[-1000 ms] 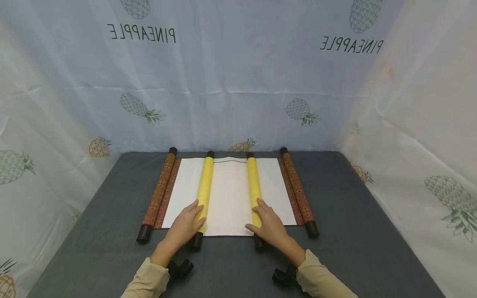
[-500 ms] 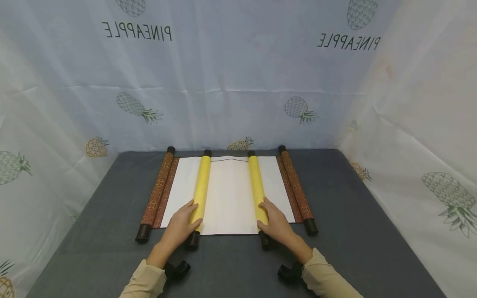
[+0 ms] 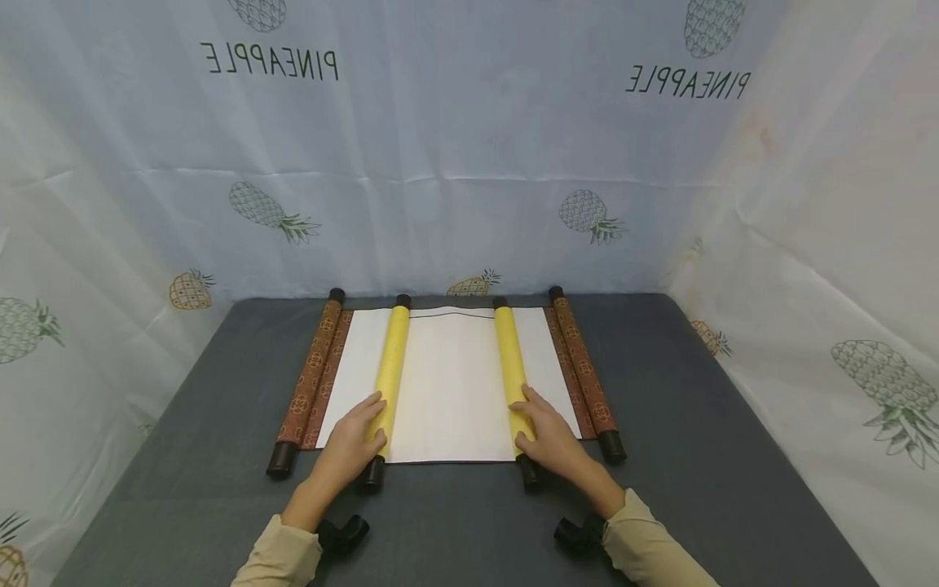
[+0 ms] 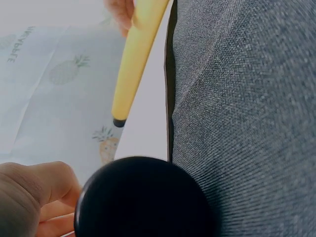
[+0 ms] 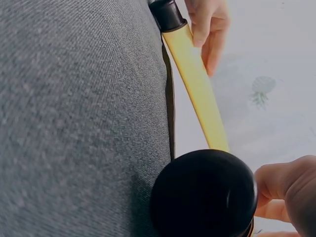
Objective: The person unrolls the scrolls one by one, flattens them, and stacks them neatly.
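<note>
Under the left hand [image 3: 348, 444] and right hand [image 3: 555, 441], curled fingers [image 3: 371, 403] hold yellow rollers [image 3: 393, 350] near their closer ends.

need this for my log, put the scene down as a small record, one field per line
left grip: on left yellow roll, toward its near end
right grip: on right yellow roll, toward its near end
yellow rolls: apart, black-ended
between them: pale sheet
far left: left brown roll, patterned
far right: right brown roll, patterned
surface: dark grey cloth
backdrop: pale curtain, pineapple prints, mirrored lettering
</note>
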{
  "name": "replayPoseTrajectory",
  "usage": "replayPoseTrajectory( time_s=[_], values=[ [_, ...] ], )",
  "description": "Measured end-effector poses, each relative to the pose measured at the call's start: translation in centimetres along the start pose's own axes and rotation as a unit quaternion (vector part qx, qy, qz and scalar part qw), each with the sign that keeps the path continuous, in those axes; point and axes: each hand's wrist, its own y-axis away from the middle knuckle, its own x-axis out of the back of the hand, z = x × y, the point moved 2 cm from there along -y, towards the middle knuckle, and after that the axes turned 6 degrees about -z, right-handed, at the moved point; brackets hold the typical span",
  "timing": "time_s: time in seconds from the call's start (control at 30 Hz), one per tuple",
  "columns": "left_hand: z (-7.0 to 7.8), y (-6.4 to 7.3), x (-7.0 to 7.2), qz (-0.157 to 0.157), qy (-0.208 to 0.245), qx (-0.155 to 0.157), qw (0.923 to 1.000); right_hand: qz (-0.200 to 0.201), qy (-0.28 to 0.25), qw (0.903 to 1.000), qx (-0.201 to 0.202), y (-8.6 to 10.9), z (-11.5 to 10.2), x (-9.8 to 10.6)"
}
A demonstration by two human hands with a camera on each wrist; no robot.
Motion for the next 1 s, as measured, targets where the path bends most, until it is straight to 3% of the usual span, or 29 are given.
replayPoseTrajectory(
  time_s=[0.2, 0.37, 0.6, 0.8, 1.0],
  values=[
    [-0.09, 0.16, -0.17, 0.017, 0.004, -0.019, 0.9997, -0.009, -0.002, 0.9998, 0.02, 0.15, 0.11, -0.01],
    [-0.29, 0.25, -0.21, 0.025, 0.0, -0.029, 0.9993, -0.016, -0.012, 0.9997, 0.013, 0.16, 0.29, -0.04],
    [-0.57, 0.32, -0.34, 0.028, 0.003, -0.002, 0.9996, -0.023, -0.016, 0.9996, 0.003, 0.34, 0.55, -0.17],
    [-0.11, 0.44, -0.38, 0.044, 0.007, 0.005, 0.999, -0.025, -0.004, 0.9997, 0.007, 0.35, 0.53, -0.21],
    [0.24, 0.56, -0.25, 0.04, 0.013, 0.027, 0.9987, -0.031, -0.002, 0.9995, -0.007, 0.28, 0.86, -0.17]
  ],
)
